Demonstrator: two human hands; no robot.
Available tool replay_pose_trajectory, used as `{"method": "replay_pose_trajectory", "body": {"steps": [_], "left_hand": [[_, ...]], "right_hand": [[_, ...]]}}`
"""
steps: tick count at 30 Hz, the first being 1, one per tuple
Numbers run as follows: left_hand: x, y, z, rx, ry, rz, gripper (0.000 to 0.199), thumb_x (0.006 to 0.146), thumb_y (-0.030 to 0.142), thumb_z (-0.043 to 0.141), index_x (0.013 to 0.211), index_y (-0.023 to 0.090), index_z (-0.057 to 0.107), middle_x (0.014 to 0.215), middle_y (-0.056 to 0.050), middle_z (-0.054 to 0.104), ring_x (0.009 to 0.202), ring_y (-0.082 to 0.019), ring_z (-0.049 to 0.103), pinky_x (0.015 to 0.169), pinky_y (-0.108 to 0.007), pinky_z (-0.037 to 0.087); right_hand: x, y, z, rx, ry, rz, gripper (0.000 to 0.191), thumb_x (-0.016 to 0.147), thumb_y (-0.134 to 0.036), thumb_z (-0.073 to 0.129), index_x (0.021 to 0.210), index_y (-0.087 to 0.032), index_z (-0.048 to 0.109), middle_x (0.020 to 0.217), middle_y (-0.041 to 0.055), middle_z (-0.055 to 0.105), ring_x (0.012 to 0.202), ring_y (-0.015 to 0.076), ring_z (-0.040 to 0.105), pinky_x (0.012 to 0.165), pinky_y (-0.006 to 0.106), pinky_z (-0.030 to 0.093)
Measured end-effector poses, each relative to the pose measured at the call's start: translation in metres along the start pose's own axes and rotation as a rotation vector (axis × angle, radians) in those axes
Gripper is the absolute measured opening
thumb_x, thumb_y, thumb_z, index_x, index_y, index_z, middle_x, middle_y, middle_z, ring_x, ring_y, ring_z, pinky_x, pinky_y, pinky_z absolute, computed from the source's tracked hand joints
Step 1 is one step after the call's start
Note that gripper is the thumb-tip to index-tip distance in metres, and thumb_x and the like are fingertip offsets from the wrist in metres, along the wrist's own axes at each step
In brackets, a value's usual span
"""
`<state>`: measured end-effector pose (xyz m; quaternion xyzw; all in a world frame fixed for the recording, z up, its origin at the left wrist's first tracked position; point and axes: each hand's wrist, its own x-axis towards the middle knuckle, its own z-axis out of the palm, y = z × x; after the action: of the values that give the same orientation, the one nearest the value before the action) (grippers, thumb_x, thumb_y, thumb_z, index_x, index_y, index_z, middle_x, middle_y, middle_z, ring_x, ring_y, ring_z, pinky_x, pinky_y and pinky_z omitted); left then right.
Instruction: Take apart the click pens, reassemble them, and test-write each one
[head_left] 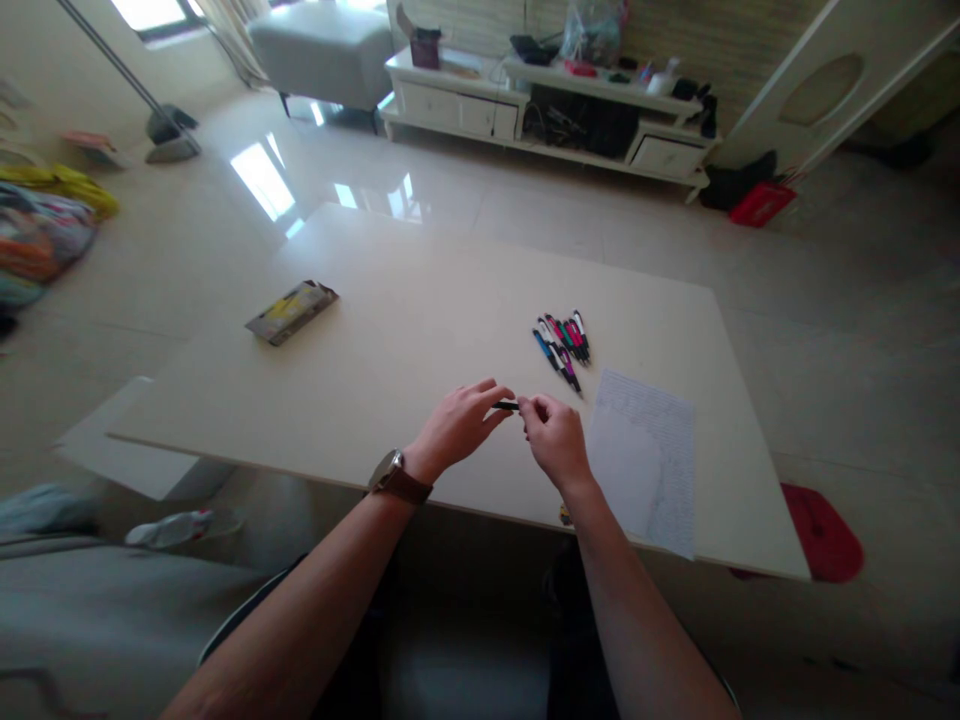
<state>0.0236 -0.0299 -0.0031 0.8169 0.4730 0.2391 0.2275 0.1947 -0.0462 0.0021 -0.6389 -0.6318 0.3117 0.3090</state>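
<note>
Pinching one dark stick (pixel 505 406) in right hand (pixel 556 437); can't tell if gripping with left hand (pixel 461 425); spotting nine-ish pens (pixel 565 358) beyond grip, one sheet (pixel 637 460) right, one box (pixel 293 312) far left

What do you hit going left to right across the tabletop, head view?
Box, left hand, slim black object, right hand, paper. Pens left out: they overlap the right hand's span.

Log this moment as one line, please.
left hand: at slim black object; right hand: pinching same object; pens: grouped beyond hands, on table; paper sheet: table's right side; box: table's left side
</note>
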Motion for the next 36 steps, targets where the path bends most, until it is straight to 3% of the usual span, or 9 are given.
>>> {"method": "replay_pose_trajectory", "body": {"steps": [4,9,14,18,20,23,27,31,36], "left_hand": [[0.000,-0.002,-0.002,0.002,0.089,-0.101,0.019,0.089,0.019,0.062,0.107,0.023,0.065,0.098,-0.003,0.066,0.082,-0.016,0.062,0.074,-0.029,0.046],[0.001,-0.014,-0.003,-0.080,0.198,-0.229,0.009,0.082,0.020,0.067,0.091,0.021,0.066,0.089,-0.003,0.066,0.078,-0.016,0.061,0.071,-0.029,0.046],[0.008,-0.021,-0.002,-0.527,0.338,-0.442,0.023,0.072,0.020,0.069,0.094,0.018,0.064,0.085,-0.002,0.065,0.071,-0.013,0.060,0.063,-0.025,0.047],[0.013,-0.016,-0.004,-1.033,0.409,-0.538,0.034,0.071,0.025,0.062,0.104,0.020,0.057,0.090,-0.003,0.064,0.083,-0.016,0.063,0.073,-0.030,0.052],[0.015,-0.011,-0.005,-1.259,0.391,-0.562,0.027,0.078,0.036,0.055,0.099,0.020,0.055,0.088,-0.004,0.063,0.088,-0.019,0.064,0.080,-0.036,0.053],[0.016,-0.004,-0.006,-1.392,0.350,-0.547,0.031,0.087,0.051,0.044,0.079,0.021,0.048,0.076,-0.003,0.057,0.082,-0.019,0.063,0.081,-0.039,0.053],[0.014,0.005,-0.009,-1.445,0.293,-0.509,0.040,0.092,0.054,0.035,0.068,0.022,0.036,0.060,0.004,0.036,0.053,-0.011,0.042,0.060,-0.029,0.048],[0.013,0.010,-0.010,-1.520,0.220,-0.483,0.030,0.091,0.043,0.039,0.070,0.021,0.040,0.057,0.006,0.025,0.046,-0.009,0.027,0.044,-0.022,0.031],[0.013,0.013,-0.004,-1.484,0.176,-0.431,0.016,0.087,0.032,0.041,0.079,0.020,0.048,0.065,0.001,0.043,0.060,-0.012,0.047,0.061,-0.026,0.046]], "right_hand": [[0.001,0.000,0.000,0.091,0.067,-0.025,0.023,0.093,-0.038,0.053,0.081,-0.021,0.062,0.071,0.0027,0.066,0.062,0.0168,0.061,0.059,0.027,0.041],[0.003,0.002,0.000,0.128,0.113,-0.036,0.012,0.089,-0.030,0.056,0.088,-0.020,0.063,0.076,0.0040,0.067,0.068,0.0181,0.064,0.064,0.029,0.046],[0.003,0.000,0.001,0.147,0.074,-0.021,0.009,0.085,-0.027,0.059,0.084,-0.019,0.063,0.079,0.0037,0.068,0.068,0.0166,0.063,0.066,0.029,0.047],[0.001,-0.002,0.004,0.131,-0.022,0.004,0.005,0.080,-0.024,0.062,0.080,-0.019,0.064,0.076,0.0023,0.069,0.068,0.0159,0.063,0.065,0.027,0.047],[-0.001,-0.003,0.008,0.125,-0.078,0.004,0.007,0.080,-0.023,0.062,0.084,-0.020,0.068,0.078,0.0024,0.071,0.068,0.0158,0.064,0.066,0.027,0.047],[-0.005,-0.006,0.013,0.074,-0.193,-0.027,0.012,0.079,-0.019,0.061,0.086,-0.021,0.072,0.078,0.0024,0.073,0.070,0.0167,0.065,0.068,0.028,0.046],[-0.012,-0.011,0.020,-0.019,-0.253,-0.073,0.009,0.076,-0.017,0.063,0.078,-0.022,0.070,0.077,0.0012,0.072,0.070,0.0172,0.064,0.068,0.028,0.044],[-0.014,-0.011,0.028,0.037,-0.247,-0.161,0.009,0.084,-0.024,0.062,0.078,-0.020,0.067,0.080,0.0028,0.071,0.074,0.0167,0.063,0.071,0.028,0.045],[-0.013,-0.008,0.034,0.219,-0.151,-0.101,0.009,0.084,-0.021,0.057,0.086,-0.018,0.065,0.084,0.0041,0.068,0.077,0.0165,0.063,0.072,0.027,0.049]]}}
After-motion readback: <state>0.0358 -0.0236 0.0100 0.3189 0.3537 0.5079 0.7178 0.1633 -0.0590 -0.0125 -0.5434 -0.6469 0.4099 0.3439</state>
